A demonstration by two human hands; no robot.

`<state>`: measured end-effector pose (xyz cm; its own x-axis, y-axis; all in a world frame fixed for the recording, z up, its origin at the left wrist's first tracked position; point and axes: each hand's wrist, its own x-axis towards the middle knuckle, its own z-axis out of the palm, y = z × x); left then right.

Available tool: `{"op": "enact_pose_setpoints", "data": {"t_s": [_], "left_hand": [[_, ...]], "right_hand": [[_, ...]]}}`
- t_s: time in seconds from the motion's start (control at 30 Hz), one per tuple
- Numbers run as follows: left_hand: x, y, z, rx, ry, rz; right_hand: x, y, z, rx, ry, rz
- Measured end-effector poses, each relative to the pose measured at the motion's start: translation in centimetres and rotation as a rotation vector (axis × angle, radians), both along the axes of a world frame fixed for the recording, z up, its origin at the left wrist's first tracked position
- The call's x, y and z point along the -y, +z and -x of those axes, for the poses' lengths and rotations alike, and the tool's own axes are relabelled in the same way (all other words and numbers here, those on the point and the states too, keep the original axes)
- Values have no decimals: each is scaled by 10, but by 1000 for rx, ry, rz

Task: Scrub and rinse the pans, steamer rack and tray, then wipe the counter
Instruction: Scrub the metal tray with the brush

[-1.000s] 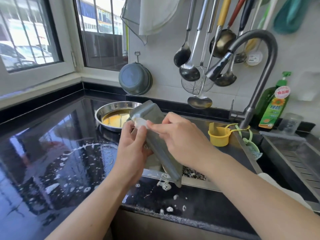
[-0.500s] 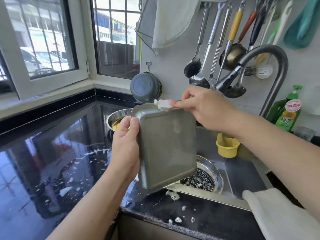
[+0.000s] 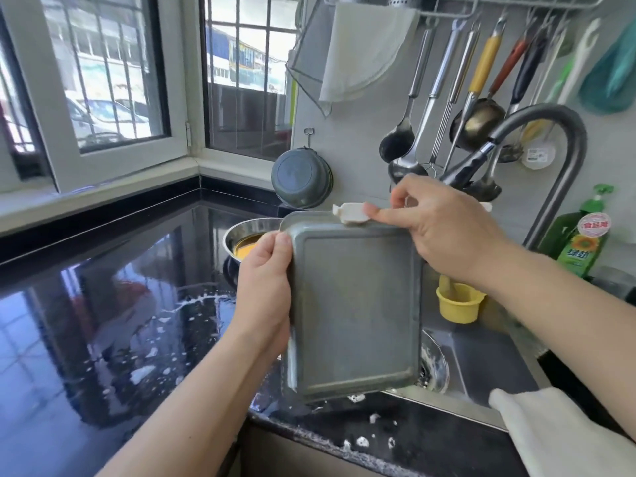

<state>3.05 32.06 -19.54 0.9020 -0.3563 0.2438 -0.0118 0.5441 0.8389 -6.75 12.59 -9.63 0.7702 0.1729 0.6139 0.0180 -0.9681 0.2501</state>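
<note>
Tray (image 3: 354, 311) held upright over the sink's (image 3: 481, 359) edge; left hand (image 3: 263, 294) fingers curl round its side, right hand (image 3: 444, 225) pinches a sponge (image 3: 351, 213) on its top rim. Soapy metal may slip from the one-handed grip and drop.

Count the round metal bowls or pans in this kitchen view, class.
2: a grey pan hanging on the wall, and a steel bowl on the counter behind the left hand. Others may be hidden.

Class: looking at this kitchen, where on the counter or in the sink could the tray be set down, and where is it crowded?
Free: the black counter left of the left hand, between window sill and front edge, foam-flecked; the sink floor right of the drain. Crowded: the back corner with the round pan, and the yellow cup beside the faucet.
</note>
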Motion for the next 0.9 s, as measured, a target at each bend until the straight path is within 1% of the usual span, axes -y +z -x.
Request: {"op": "enact_pose_setpoints", "data": {"t_s": [0.07,0.2,0.27,0.4,0.5,0.53,0.63,0.73,0.8,0.9], "left_hand": [[-1,0,-2,17,9,-13],[5,0,7,71,-10,-34],[5,2,9,60,-24,-35],[0,3,4,-69,17,-20],[-2,1,0,-64,40,-49],[-1,0,-1,-61,49,-56],[3,0,0,-53,82,-70],[2,1,1,-45,105,-56],[-1,2,-2,-68,108,-23],[-6,4,-6,-88,111,-2]], "right_hand": [[-2,0,1,-7,-7,-22],[-44,-4,-15,-15,117,33],[-46,-8,-19,-9,146,58],[-4,-12,5,-32,48,-3],[27,-10,24,-94,-120,-88],[30,-10,24,-96,-141,-96],[9,-9,10,-81,-66,-63],[-20,-9,-9,-129,-9,-39],[-16,-6,-6,-159,-45,-79],[19,-2,17,-115,-167,-223]]}}
